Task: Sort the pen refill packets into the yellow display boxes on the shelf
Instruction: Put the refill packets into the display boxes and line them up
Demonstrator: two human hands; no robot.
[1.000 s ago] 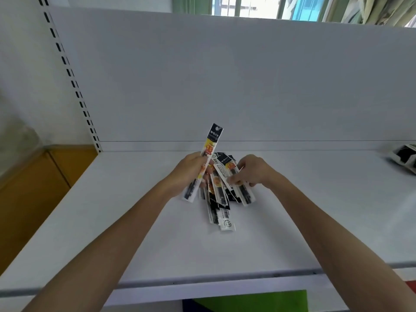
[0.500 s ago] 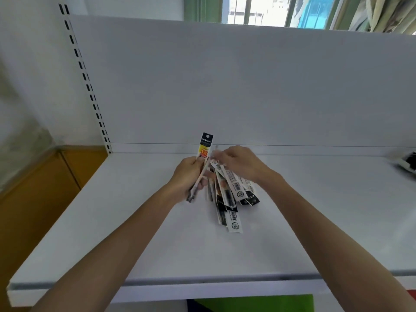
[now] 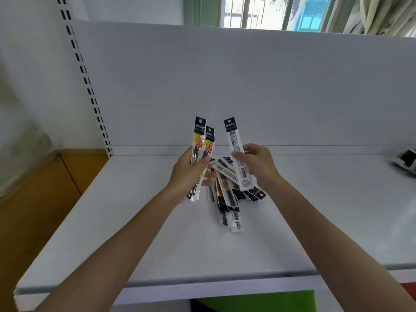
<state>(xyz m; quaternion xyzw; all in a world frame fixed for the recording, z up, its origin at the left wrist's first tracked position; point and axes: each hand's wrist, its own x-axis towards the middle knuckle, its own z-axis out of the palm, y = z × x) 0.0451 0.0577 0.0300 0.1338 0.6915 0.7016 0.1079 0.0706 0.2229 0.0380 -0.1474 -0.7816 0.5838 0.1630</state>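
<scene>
My left hand (image 3: 188, 174) grips two pen refill packets (image 3: 202, 143) upright, their yellow and black fronts toward me. Beside it my right hand (image 3: 256, 164) holds a third refill packet (image 3: 236, 145) upright with its white barcoded back showing. Under both hands a loose pile of refill packets (image 3: 227, 199) lies on the white shelf (image 3: 135, 221). No yellow display box is in view.
The shelf's white back panel (image 3: 247, 86) rises behind the pile. A slotted upright (image 3: 90, 91) runs along the left end. At the far right edge sits a black and white object (image 3: 407, 157). A wooden counter (image 3: 40, 199) lies to the left.
My right hand has lifted one packet out of the pile and stood it upright. My left hand now holds two packets instead of one, raised higher.
</scene>
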